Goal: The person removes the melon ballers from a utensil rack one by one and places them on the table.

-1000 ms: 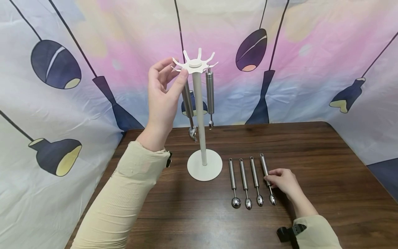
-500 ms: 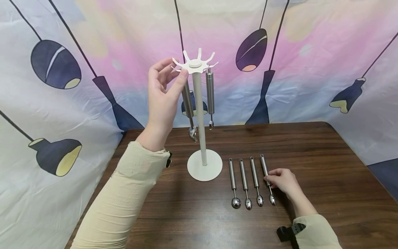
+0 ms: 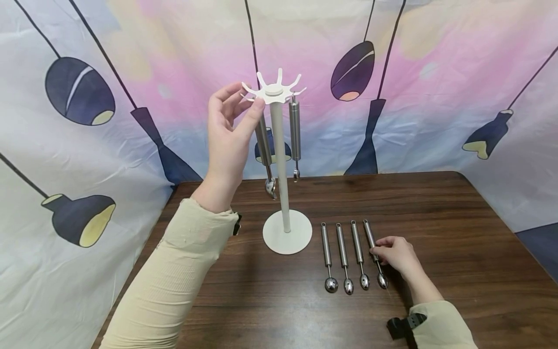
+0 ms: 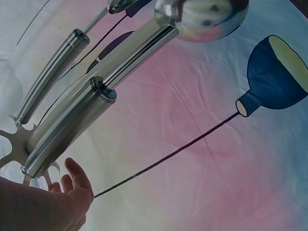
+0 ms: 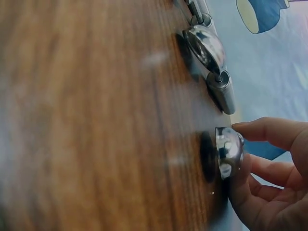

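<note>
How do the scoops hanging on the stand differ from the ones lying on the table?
The hanging scoops number two and dangle upright from the stand, untouched; the lying scoops number four, flat in a row, the rightmost pinched by the right hand. The left hand holds the stand's top. All look steel.

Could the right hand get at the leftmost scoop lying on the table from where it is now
Probably yes. The right hand rests at the rightmost scoop of the row, and the leftmost scoop lies on the same bare stretch of table. Only the two scoops between would have to be reached over.
</note>
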`<state>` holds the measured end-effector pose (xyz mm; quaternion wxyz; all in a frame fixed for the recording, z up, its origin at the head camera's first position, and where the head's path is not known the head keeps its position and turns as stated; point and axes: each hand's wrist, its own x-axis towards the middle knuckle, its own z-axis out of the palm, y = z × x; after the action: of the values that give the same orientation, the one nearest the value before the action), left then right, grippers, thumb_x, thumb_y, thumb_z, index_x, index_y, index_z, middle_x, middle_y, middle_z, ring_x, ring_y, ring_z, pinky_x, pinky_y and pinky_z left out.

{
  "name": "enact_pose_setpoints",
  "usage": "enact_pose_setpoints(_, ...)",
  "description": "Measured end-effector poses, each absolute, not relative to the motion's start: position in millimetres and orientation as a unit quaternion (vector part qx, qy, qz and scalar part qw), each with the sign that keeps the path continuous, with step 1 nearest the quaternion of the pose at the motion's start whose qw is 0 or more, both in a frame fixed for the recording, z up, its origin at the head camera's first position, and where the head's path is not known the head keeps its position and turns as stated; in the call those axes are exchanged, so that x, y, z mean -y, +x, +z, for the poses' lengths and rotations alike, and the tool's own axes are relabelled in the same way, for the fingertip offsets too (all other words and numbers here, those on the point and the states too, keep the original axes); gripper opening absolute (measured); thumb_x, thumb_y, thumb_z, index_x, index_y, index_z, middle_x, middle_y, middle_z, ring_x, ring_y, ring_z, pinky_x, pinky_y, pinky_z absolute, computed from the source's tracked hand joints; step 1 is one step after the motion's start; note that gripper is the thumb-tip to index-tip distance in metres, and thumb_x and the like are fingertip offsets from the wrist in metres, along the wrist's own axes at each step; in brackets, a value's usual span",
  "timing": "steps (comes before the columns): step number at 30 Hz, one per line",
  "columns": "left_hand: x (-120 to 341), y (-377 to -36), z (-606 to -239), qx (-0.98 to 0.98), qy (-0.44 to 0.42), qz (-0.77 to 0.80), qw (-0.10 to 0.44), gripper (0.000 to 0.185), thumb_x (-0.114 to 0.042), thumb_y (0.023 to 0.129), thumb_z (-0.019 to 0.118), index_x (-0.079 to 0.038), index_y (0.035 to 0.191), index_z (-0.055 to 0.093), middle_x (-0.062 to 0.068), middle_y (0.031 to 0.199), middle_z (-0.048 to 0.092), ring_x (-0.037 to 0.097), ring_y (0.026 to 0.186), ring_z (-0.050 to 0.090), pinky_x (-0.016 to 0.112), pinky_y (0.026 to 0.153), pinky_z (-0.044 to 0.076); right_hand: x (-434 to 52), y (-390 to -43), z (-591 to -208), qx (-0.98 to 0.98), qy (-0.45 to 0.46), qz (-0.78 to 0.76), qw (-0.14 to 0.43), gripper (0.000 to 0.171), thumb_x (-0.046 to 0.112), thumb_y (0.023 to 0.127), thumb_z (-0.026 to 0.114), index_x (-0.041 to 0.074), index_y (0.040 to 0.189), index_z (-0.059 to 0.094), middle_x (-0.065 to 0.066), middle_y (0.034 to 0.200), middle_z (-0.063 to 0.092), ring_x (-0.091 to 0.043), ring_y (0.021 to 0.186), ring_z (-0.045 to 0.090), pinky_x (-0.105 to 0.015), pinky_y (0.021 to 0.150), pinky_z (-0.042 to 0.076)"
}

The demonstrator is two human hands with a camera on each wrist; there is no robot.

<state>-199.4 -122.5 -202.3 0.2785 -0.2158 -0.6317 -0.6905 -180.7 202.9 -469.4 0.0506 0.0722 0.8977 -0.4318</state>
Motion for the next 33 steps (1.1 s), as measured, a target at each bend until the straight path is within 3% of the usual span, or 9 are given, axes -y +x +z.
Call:
enact_pose_setpoints(5,123.2,-199.6,-202.2,0.63,-0.216,-0.693,0.278,0.051,-0.012,0.093,0.065,-0.004,0.137,0.042,0.008,0.134,0.054,0.019,0.117,0.053,0.033,0.102,0.049,-200.1,-181.2,-464.8,-0.918,0.056,-0.392,0.018,0.046,0.027,0.089,0.071,-0.009,0.117,0.063,-0.013,0.088,0.069,-0.016,0.069,0.062,-0.028,0.061,0.047)
enact_pose_setpoints(13,125.5,-200.0,-201.8,0.633,-0.206,-0.695,0.272,0.054,-0.012,0.092,0.067,-0.003,0.139,0.041,0.01,0.139,0.051,0.02,0.119,0.052,0.033,0.101,0.05,-186.5,-184.8,-439.7,-0.918,0.025,-0.388,-0.074,0.041,0.023,0.092,0.068,-0.004,0.124,0.063,-0.018,0.102,0.069,-0.032,0.094,0.064,-0.03,0.067,0.047)
enact_pose_setpoints(18,126.0,-200.3,-201.7,0.642,-0.204,-0.681,0.288,0.055,-0.013,0.093,0.066,-0.002,0.141,0.041,0.015,0.139,0.051,0.019,0.118,0.052,0.032,0.1,0.049,-176.1,-188.4,-418.3,-0.903,0.004,-0.416,-0.107,0.042,0.028,0.094,0.067,0.001,0.126,0.064,-0.013,0.099,0.069,-0.023,0.09,0.061,-0.028,0.068,0.045)
enact_pose_setpoints(26,127.4,-201.4,-200.8,0.65,-0.191,-0.674,0.294,0.052,-0.016,0.095,0.064,-0.004,0.142,0.046,0.01,0.132,0.054,0.019,0.118,0.053,0.03,0.101,0.048,-154.1,-193.0,-385.8,-0.873,-0.029,-0.466,-0.144,0.041,0.035,0.094,0.068,0.008,0.125,0.066,-0.008,0.099,0.069,-0.003,0.081,0.057,-0.02,0.068,0.047)
enact_pose_setpoints(33,128.7,-200.2,-200.8,0.656,-0.187,-0.671,0.291,0.051,-0.016,0.096,0.063,-0.003,0.143,0.049,0.007,0.128,0.056,0.017,0.118,0.054,0.03,0.1,0.05,-136.0,-197.0,-361.7,-0.849,-0.065,-0.498,-0.164,0.039,0.035,0.093,0.068,0.01,0.123,0.068,-0.009,0.102,0.071,0.002,0.08,0.061,-0.017,0.068,0.049)
